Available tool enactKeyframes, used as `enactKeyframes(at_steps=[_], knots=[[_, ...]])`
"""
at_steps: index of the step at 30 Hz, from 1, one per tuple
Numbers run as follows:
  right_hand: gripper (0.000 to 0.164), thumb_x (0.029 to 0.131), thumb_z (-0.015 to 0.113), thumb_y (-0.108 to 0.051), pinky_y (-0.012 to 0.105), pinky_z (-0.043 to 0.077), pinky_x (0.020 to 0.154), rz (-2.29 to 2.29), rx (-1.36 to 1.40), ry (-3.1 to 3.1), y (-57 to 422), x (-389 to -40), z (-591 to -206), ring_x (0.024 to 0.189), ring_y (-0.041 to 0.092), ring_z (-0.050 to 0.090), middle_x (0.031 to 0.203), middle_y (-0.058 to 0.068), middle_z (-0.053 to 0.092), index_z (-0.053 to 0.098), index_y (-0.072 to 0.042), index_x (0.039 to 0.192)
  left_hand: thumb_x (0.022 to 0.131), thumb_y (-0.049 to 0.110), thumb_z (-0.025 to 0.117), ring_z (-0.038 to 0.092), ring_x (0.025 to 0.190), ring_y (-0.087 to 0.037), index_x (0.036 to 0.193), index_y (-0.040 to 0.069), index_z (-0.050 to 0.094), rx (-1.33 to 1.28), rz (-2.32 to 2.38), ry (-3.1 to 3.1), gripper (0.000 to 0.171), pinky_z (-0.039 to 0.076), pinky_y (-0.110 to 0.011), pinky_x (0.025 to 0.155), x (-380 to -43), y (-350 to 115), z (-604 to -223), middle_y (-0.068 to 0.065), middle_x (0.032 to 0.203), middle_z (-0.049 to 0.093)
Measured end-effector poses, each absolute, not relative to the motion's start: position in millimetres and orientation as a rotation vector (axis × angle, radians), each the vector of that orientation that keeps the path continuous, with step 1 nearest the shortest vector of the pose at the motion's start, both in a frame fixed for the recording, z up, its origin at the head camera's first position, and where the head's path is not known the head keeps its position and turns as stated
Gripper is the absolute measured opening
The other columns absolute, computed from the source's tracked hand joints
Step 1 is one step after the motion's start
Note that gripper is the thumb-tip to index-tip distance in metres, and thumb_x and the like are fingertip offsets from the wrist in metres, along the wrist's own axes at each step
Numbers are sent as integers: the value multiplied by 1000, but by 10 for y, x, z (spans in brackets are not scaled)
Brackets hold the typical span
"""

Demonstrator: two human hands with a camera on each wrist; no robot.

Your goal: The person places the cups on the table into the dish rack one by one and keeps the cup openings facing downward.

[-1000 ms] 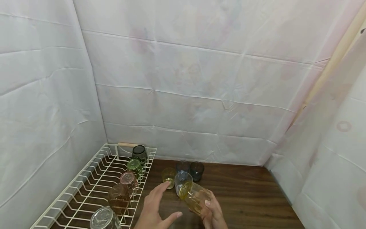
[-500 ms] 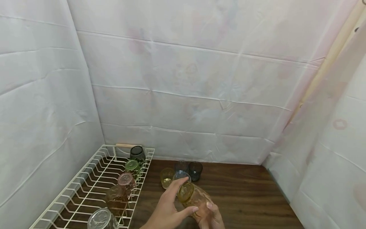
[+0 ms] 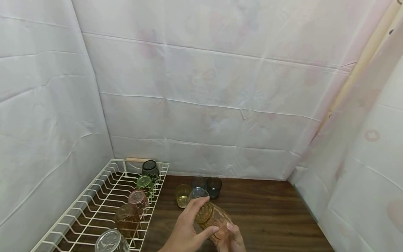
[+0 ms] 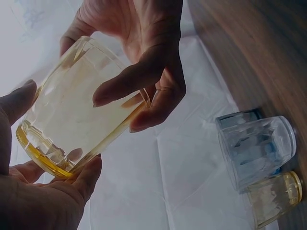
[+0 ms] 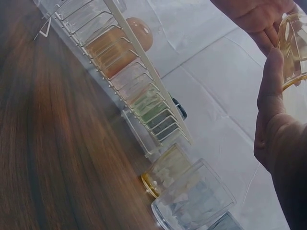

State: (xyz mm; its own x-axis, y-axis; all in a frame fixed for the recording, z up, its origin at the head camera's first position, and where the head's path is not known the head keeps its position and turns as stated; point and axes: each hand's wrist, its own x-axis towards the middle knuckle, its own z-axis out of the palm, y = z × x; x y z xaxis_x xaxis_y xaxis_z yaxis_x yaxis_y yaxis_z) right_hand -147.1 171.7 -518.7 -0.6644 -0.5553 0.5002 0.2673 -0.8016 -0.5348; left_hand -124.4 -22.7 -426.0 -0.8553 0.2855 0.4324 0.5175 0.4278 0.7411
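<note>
A pale amber drinking glass (image 3: 217,220) is held tilted above the wooden table, its thick base facing up and to the left in the head view. My left hand (image 3: 187,227) grips it near the base, thumb on one side and fingers on the other. Toward the rim end, my right hand (image 3: 235,238) holds the same glass. The left wrist view shows the glass (image 4: 79,105) between both hands, the left hand (image 4: 45,201) at its yellow base. Just beyond the hands stand a clear glass (image 3: 199,193) and a small yellow glass (image 3: 183,196).
A white wire dish rack (image 3: 108,203) stands at left. Along its right side sit a clear glass (image 3: 111,240), an amber glass (image 3: 127,218), a pink glass (image 3: 138,199), a green glass (image 3: 145,183) and a dark glass (image 3: 150,168). Another dark glass (image 3: 214,187) stands on the table (image 3: 267,217).
My left hand has moved right from open air beside the glass and now grips its base end. The right hand keeps hold of the glass. The view has shifted slightly.
</note>
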Motion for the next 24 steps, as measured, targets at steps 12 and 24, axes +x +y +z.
enactKeyframes(at_steps=[12, 24], knots=[[48, 115, 24, -16, 33, 50, 119, -2466, -1015, 485, 1641, -1483, -5235, 132, 14, 65, 149, 5, 65, 49, -4, 154, 90, 36, 87, 65, 132, -30, 156, 33, 52, -665, -1377, -2393, 74, 61, -50, 101, -1218, -242, -4268, 6, 146, 59], [53, 115, 16, -14, 28, 42, 126, -2416, -1060, 764, 1675, -1544, -5225, 150, 15, 50, 167, 6, 47, 31, -7, 165, 88, 34, 89, 68, 125, -23, 156, 20, 55, -716, -1167, -2332, 77, 64, -39, 96, -1218, -380, -4218, 4, 142, 60]])
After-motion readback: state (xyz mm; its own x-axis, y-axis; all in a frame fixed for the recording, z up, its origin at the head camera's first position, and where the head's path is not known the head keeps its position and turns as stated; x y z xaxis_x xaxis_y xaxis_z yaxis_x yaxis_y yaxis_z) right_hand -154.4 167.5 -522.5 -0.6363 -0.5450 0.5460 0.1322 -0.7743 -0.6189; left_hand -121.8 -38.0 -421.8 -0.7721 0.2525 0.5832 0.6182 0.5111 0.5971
